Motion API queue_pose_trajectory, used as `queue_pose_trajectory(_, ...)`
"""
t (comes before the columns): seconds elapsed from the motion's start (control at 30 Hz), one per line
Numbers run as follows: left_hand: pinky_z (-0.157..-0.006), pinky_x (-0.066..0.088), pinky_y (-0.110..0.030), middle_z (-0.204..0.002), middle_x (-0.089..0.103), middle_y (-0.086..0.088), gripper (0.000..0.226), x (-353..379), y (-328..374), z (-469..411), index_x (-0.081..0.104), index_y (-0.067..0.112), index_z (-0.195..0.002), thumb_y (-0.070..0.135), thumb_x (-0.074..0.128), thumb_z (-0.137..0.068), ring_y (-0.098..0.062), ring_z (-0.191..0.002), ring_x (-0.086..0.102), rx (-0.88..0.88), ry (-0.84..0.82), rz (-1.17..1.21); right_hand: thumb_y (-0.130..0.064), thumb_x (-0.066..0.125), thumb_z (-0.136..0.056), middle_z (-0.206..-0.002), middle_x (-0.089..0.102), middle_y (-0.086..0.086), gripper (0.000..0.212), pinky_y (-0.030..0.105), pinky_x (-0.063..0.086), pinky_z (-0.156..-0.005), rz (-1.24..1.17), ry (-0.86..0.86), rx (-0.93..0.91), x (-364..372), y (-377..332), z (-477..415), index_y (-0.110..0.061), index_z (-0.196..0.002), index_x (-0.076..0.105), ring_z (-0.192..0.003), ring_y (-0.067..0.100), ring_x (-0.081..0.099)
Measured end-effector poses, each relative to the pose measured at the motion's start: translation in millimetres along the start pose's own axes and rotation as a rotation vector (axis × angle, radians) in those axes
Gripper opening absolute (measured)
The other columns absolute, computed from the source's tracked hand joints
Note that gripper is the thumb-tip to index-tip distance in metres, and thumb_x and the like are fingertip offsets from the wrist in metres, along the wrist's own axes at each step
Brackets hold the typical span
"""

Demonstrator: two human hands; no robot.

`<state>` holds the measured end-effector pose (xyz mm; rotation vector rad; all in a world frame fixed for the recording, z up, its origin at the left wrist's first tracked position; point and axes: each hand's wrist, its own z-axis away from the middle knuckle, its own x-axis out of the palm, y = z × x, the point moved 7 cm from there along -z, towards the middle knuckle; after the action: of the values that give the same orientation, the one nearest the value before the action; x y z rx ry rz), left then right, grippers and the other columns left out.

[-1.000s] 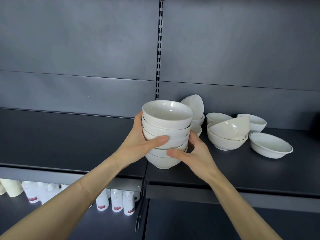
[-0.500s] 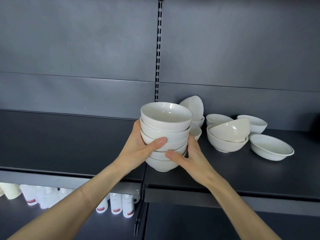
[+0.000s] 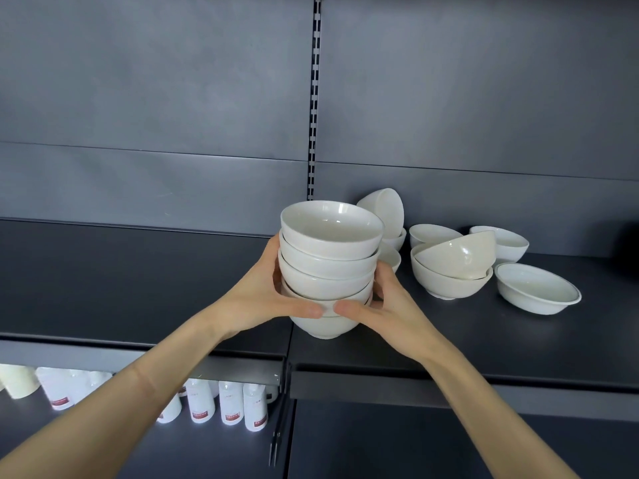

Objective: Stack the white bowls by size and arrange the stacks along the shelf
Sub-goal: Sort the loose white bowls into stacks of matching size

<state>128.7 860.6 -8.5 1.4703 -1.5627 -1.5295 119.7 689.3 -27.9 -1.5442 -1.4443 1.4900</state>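
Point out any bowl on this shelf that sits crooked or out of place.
Two do. A tipped bowl behind the held stack of bowls lies on its side. A tilted bowl leans inside a larger bowl, not nested flat. The other loose bowls stand upright.

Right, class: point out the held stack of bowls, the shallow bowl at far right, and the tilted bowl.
held stack of bowls [image 3: 328, 262], head view, second bowl's outer wall.
shallow bowl [image 3: 536, 288], head view, inside floor.
tilted bowl [image 3: 456, 254], head view, outer wall.
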Motion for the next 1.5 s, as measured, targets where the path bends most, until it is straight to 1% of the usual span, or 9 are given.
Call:
queue_pose_trajectory(0.17,-0.087,0.050,-0.014,-0.127,0.057,0.012,0.102,-4,8,-3,0.033,0.026,-0.141,-0.005,0.085,-0.060,0.004,-0.113,0.057,0.022,0.023,-0.036,-0.045,0.077,-0.064,-0.130,0.050,-0.024,0.091,0.022,0.049,-0.095,-0.013,0.029,-0.010,1,-2,2,-0.028,-0.141,0.030,-0.119,-0.004,0.049)
queue_pose_trajectory(0.33,-0.082,0.049,-0.011,-0.121,0.061,0.015,0.098,-7,13,-5,0.038,0.027,-0.138,-0.008,0.084,-0.059,0.005,-0.108,0.059,0.045,0.014,-0.051,-0.049,0.082,-0.060,-0.123,0.051,-0.031,0.097,0.032,0.049,-0.100,-0.013,0.047,-0.014,0,-4,1,-0.029,-0.139,0.029,-0.118,-0.006,0.050)
queue_pose_trajectory(0.57,-0.091,0.050,-0.018,-0.121,0.062,0.019,0.103,-14,10,-8,0.041,0.033,-0.137,0.021,0.091,-0.048,-0.001,-0.113,0.058,0.038,0.004,-0.106,-0.052,0.080,-0.056,-0.126,0.049,-0.028,0.096,0.035,0.049,-0.100,0.012,0.037,0.004,-2,-6,0,-0.031,-0.136,0.030,-0.119,-0.005,0.048)
queue_pose_trajectory(0.73,-0.087,0.049,-0.013,-0.120,0.061,0.023,0.098,-13,5,-6,0.035,0.033,-0.142,0.001,0.086,-0.064,0.002,-0.115,0.056,0.039,0.006,-0.054,-0.053,0.080,-0.051,-0.123,0.048,-0.029,0.099,0.033,0.048,-0.099,0.024,0.049,0.014,-3,-7,-3,-0.030,-0.135,0.032,-0.118,-0.005,0.047)
queue_pose_trajectory(0.9,-0.090,0.050,-0.020,-0.123,0.061,0.020,0.098,-3,-9,2,0.036,0.038,-0.137,0.019,0.088,-0.056,-0.002,-0.118,0.056,0.012,-0.018,0.017,-0.060,0.073,-0.053,-0.124,0.052,-0.027,0.096,0.015,0.045,-0.086,0.008,0.025,0.036,-3,-10,-3,-0.033,-0.137,0.035,-0.114,-0.009,0.048)
queue_pose_trajectory(1.07,-0.085,0.052,-0.019,-0.119,0.065,0.012,0.090,1,-21,4,0.046,0.023,-0.132,0.028,0.085,-0.052,-0.003,-0.110,0.061,-0.045,0.011,0.056,-0.049,0.082,-0.051,-0.115,0.065,-0.015,0.083,0.025,0.052,-0.088,-0.056,0.117,0.044,-12,-11,-9,-0.026,-0.125,0.053,-0.109,0.006,0.062)
queue_pose_trajectory(1.3,-0.080,0.051,-0.016,-0.113,0.068,0.010,0.072,-3,-22,1,0.052,0.025,-0.125,0.003,0.086,-0.065,-0.003,-0.106,0.063,-0.064,0.009,0.031,-0.038,0.089,-0.056,-0.109,0.065,-0.023,0.072,0.022,0.050,-0.084,-0.016,0.120,0.026,-17,-17,-11,-0.024,-0.120,0.058,-0.105,-0.004,0.059)
queue_pose_trajectory(1.43,-0.083,0.051,-0.017,-0.116,0.067,0.012,0.082,-1,-20,2,0.050,0.027,-0.127,0.026,0.086,-0.053,-0.003,-0.108,0.062,-0.063,-0.002,0.043,-0.042,0.085,-0.053,-0.116,0.064,-0.019,0.075,0.021,0.049,-0.086,0.038,0.108,0.020,-20,-21,-12,-0.028,-0.121,0.056,-0.109,-0.003,0.056)
queue_pose_trajectory(1.5,-0.085,0.051,-0.018,-0.118,0.066,0.012,0.083,0,-20,3,0.049,0.029,-0.129,0.024,0.086,-0.056,-0.003,-0.111,0.061,-0.062,-0.010,0.040,-0.048,0.085,-0.049,-0.117,0.063,-0.019,0.081,0.024,0.050,-0.089,0.048,0.102,0.019,-20,-21,-11,-0.029,-0.122,0.055,-0.111,-0.001,0.056)
